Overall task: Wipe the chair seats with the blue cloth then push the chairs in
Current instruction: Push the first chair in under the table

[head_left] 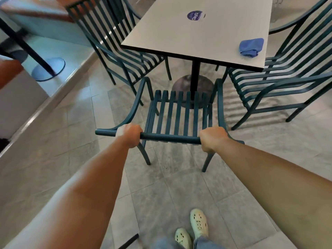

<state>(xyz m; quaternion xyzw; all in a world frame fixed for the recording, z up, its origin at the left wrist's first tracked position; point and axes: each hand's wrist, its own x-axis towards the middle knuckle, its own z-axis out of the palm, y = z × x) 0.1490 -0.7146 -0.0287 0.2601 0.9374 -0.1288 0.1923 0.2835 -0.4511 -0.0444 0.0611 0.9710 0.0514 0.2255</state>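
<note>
A grey tiled floor [179, 186] is seen beneath a pale square table [197, 36]; a ledge [45, 108] is set left of it.

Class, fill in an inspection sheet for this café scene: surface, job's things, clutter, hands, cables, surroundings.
Surface: grey table top on a black pedestal, with a round purple sticker.
Job's things: blue cloth lies crumpled near the table's right edge; the near chair stands short of the table; side chairs sit at its left and right.
Clutter: nothing seen.
Hands: left hand and right hand both grip the near chair's top rail.
Cables: nothing seen.
Surroundings: tiled floor, raised platform at left, pale shoes below.
</note>
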